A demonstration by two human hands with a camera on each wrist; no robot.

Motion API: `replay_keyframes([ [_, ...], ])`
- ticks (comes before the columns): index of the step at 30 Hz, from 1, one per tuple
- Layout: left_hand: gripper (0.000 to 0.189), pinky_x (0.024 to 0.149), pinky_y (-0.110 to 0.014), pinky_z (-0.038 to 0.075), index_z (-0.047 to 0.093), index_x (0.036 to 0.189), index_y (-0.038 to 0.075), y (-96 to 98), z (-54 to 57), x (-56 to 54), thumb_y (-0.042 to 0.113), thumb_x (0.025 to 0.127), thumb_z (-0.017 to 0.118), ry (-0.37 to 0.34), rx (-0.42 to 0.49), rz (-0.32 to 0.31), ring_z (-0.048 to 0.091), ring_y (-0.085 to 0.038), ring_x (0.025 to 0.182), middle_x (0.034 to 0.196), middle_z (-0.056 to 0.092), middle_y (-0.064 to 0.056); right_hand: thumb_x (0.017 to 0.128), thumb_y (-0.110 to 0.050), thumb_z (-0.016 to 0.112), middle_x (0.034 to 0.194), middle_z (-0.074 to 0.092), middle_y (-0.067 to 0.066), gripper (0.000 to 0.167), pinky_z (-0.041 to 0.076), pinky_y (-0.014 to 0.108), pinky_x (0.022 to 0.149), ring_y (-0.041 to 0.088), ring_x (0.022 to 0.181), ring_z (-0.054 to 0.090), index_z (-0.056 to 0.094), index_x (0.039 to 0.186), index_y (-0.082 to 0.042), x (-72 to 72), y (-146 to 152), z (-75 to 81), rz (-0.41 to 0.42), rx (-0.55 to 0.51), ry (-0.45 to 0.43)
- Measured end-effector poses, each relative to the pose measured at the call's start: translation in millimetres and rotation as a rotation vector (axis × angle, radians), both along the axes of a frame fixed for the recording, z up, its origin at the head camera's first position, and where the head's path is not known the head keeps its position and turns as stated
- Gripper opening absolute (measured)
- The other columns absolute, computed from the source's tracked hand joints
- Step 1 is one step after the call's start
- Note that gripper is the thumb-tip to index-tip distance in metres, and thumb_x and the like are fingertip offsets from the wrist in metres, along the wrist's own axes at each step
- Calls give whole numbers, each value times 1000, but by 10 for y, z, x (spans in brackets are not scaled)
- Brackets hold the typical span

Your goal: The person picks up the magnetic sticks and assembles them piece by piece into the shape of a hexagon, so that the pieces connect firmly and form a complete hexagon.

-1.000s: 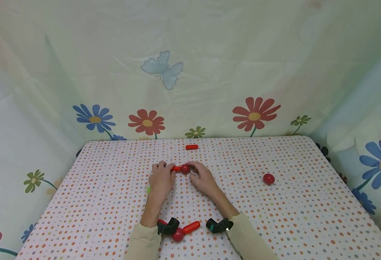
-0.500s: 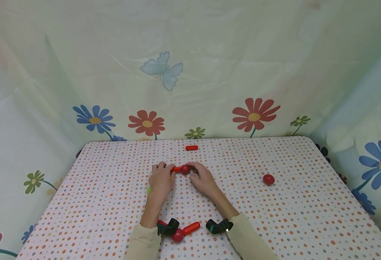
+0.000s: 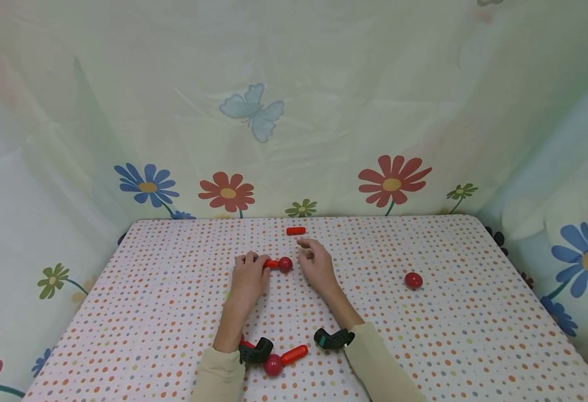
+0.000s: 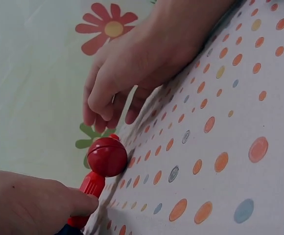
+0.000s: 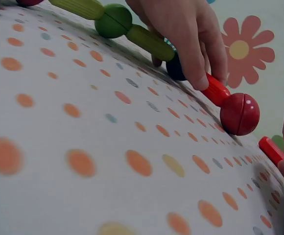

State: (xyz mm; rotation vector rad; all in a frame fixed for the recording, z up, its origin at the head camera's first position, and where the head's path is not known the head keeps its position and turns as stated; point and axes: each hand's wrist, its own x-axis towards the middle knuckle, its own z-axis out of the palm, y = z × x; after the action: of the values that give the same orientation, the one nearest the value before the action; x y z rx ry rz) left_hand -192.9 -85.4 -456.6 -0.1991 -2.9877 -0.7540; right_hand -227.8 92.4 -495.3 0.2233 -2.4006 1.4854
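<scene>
My left hand (image 3: 250,277) pinches a red rod (image 4: 92,186) with ridged sides. On the rod's end sits a red ball (image 3: 285,264), split by a seam line. The right wrist view shows this rod joined to a dark blue ball (image 5: 175,68), partly behind the left fingers, then a green rod (image 5: 151,42), a green ball (image 5: 113,21) and another green rod (image 5: 76,8) in a chain. My right hand (image 3: 318,265) is apart from the red ball, to its right, fingers loosely bent and holding nothing. A loose red rod (image 3: 296,231) lies beyond it.
A loose red ball (image 3: 413,281) lies to the right on the dotted tablecloth (image 3: 464,324). Near the front, between the forearms, another red ball (image 3: 273,365) joins a red rod (image 3: 294,354). A flowered curtain (image 3: 324,128) stands behind the table.
My right hand has let go of the red ball and moved slightly right and away from me. The left hand keeps its hold on the red rod.
</scene>
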Motion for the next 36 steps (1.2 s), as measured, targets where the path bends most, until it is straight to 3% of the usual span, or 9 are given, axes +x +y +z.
replay_keyframes([
  [6,32,98,-53,43,62,126,13,-9,-16,0,20,95,60,11,-4,-4,45,-38,120,125,56,-15,88,-4,55,121,65,9,32,51,41,89,25,104,60,64,119,-7,-172,-17,-4,-25,23,35],
  [13,32,96,-51,44,62,127,13,7,-46,17,21,96,60,14,-24,-6,46,-36,118,124,56,-15,86,2,56,119,67,11,30,45,46,98,28,114,56,68,113,-4,-308,0,-42,10,129,182],
  [17,32,96,-51,45,62,126,14,11,-39,5,22,95,61,15,-29,-2,46,-35,117,124,56,-14,87,2,57,129,62,14,32,41,49,105,31,125,51,67,116,-4,-384,10,-41,70,196,166],
  [22,32,95,-51,45,62,126,15,6,-42,-4,23,95,61,15,-51,8,46,-35,117,123,56,-13,87,-3,59,134,58,18,33,37,53,109,38,130,47,66,120,-2,-413,16,-48,153,367,173],
  [27,33,97,-52,45,61,127,15,4,-52,2,23,96,60,5,-37,1,46,-36,119,124,56,-14,87,-8,61,134,58,14,38,33,52,112,36,132,44,63,125,-6,-404,23,-57,121,467,161],
  [36,30,95,-51,44,63,124,15,0,-57,-3,22,95,61,22,-56,5,46,-36,117,120,56,-13,89,-6,58,134,56,12,40,35,50,109,33,128,46,61,129,-7,-412,2,-45,81,488,142],
])
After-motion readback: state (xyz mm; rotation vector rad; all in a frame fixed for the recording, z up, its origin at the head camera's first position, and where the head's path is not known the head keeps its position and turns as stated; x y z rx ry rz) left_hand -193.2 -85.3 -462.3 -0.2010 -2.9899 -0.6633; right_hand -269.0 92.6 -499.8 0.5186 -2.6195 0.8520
